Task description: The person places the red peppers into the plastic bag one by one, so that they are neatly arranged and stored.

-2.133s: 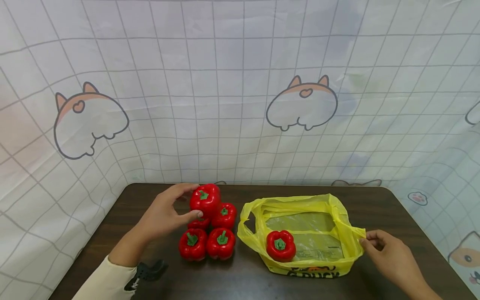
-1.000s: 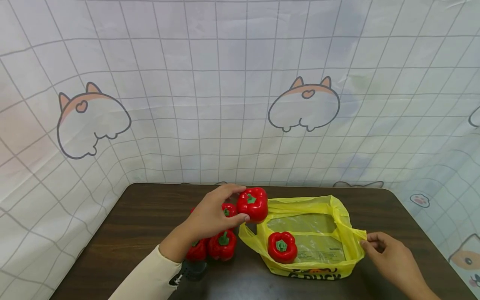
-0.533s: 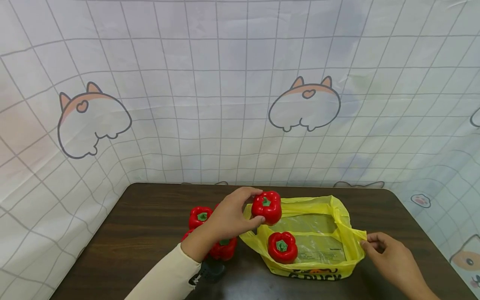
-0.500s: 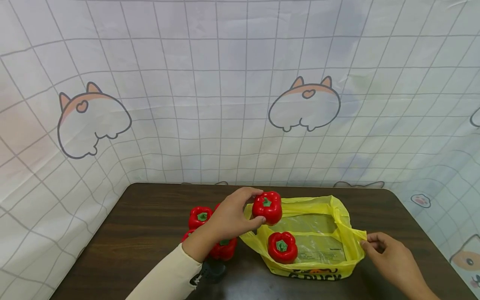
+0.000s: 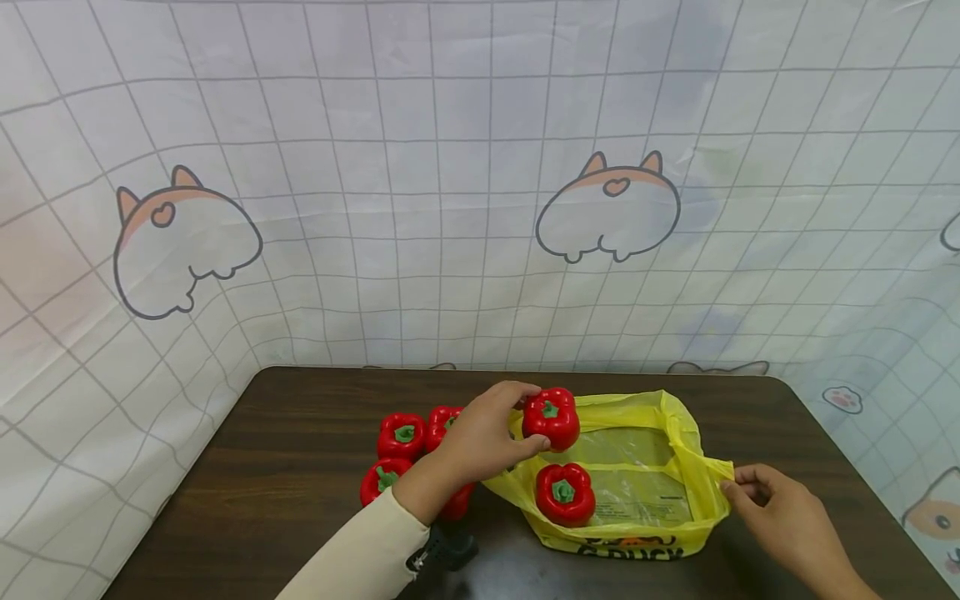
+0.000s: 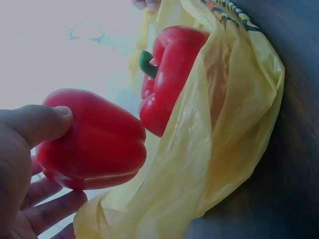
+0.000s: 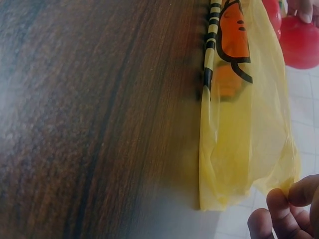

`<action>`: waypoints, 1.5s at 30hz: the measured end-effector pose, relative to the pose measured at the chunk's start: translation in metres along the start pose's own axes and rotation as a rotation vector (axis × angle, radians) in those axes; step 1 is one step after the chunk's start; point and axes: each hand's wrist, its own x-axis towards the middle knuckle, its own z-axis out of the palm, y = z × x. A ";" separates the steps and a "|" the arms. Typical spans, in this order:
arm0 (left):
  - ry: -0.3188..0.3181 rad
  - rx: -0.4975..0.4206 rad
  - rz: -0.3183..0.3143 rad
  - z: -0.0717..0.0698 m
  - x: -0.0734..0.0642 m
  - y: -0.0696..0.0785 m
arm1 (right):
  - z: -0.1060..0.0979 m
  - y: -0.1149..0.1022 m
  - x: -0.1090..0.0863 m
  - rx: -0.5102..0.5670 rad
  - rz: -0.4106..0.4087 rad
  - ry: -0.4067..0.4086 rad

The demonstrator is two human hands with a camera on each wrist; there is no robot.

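Left fingers [image 6: 56, 209] span a pepper [image 6: 94, 142], right fingers [image 7: 280, 213] pinch a bag [image 7: 232, 142].

From the head we look forward and down, taking in the worktop [image 5: 315, 417] from well back, with its far edge and both far corners. From the left wrist we look close past the left hand [image 6: 12, 174], tipped sideways, so the worktop stands along the right of the view. From the right wrist we look just as close, the worktop filling the left. All three views share the yellow bag [image 5: 693, 433].
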 end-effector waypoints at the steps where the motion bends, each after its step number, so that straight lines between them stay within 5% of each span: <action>1: -0.001 0.003 -0.006 0.002 0.000 0.000 | 0.000 0.000 0.000 0.000 -0.001 0.000; 22: -0.007 0.124 -0.088 0.031 0.007 -0.001 | 0.001 0.001 0.001 -0.009 -0.016 0.012; 45: -0.055 0.136 -0.115 0.040 0.007 -0.005 | 0.000 0.000 0.001 -0.008 -0.009 -0.009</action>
